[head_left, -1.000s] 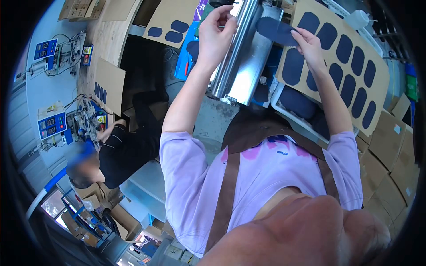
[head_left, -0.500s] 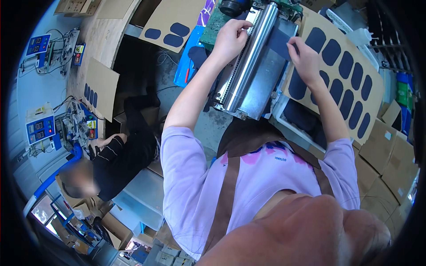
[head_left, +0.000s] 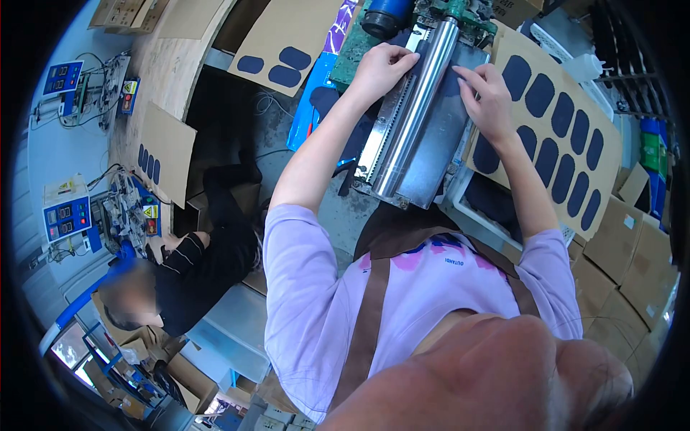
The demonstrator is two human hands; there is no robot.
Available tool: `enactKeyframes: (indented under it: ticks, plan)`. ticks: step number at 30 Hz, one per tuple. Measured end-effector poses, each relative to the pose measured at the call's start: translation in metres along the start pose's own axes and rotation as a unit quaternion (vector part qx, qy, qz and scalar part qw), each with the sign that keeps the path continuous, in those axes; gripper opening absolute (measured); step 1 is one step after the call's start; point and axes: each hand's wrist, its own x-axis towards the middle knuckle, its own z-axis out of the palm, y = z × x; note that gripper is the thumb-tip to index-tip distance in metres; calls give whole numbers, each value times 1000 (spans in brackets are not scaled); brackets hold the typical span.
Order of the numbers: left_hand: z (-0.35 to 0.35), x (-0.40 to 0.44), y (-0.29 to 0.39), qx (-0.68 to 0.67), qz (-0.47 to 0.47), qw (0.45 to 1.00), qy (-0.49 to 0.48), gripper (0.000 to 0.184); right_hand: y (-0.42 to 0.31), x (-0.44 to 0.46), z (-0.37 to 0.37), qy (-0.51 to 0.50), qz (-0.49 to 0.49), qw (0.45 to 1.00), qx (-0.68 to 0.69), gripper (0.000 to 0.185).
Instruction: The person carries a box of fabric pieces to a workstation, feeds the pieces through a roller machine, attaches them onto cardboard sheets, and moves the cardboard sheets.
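Observation:
A roller machine with a long shiny metal roller (head_left: 420, 108) stands in front of me, with a toothed strip along its left side. My left hand (head_left: 382, 70) is on that side, thumb and fingers pinched at the edge of a dark, flat piece (head_left: 424, 52) beside the roller. Most of this piece is hidden by the hand and the roller. Over the smooth metal plate (head_left: 435, 147) right of the roller is my right hand (head_left: 490, 104). Its thumb and forefinger are apart, the tips near the plate, with nothing visible between them.
Cardboard sheets with rows of dark oval pieces lie right (head_left: 546, 158) and upper left (head_left: 291, 36). A white squeeze bottle (head_left: 583, 65) stands at the right. Another person (head_left: 208, 266) sits at the left by control boxes (head_left: 65, 215). Cartons (head_left: 618, 237) are stacked lower right.
The dark piece under my right hand has gone in toward the roller, and dark material now shows on the left side. My left hand moved down and right; the right fingers opened.

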Motion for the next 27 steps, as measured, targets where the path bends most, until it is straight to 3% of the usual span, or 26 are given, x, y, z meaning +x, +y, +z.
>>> enactKeyframes:
  ticks: [2, 9, 14, 18, 21, 23, 25, 26, 27]
  plan:
    - [-2, 0, 4, -48, -49, 998, -17, 33, -4, -3, -4, 4, 24, 999, 22, 20]
    - [-12, -5, 16, -67, -4, 994, 82, 30, -11, -16, -19, 18, 18, 997, 68, 23]
    - [-22, -17, 41, 1, -30, 991, 127, 24, -25, -29, -37, 17, 50, 988, 144, 29]
    - [-17, -36, 76, 161, 48, 965, 199, 12, -32, -44, -51, -57, 143, 931, 331, 36]
    - [-5, -46, 89, 306, 225, 892, 245, 10, -28, -56, -52, -92, 254, 790, 551, 35]
    - [10, -60, 116, 365, 291, 856, 223, 15, -25, -61, -61, -104, 303, 671, 668, 43]
    - [38, -78, 136, 346, 331, 861, 175, 19, -18, -68, -63, -80, 341, 476, 807, 50]
    - [54, -88, 146, 335, 347, 866, 131, 21, -11, -73, -60, -66, 338, 398, 851, 53]
    - [71, -97, 154, 325, 365, 868, 88, 24, -2, -77, -63, -76, 311, 358, 877, 52]
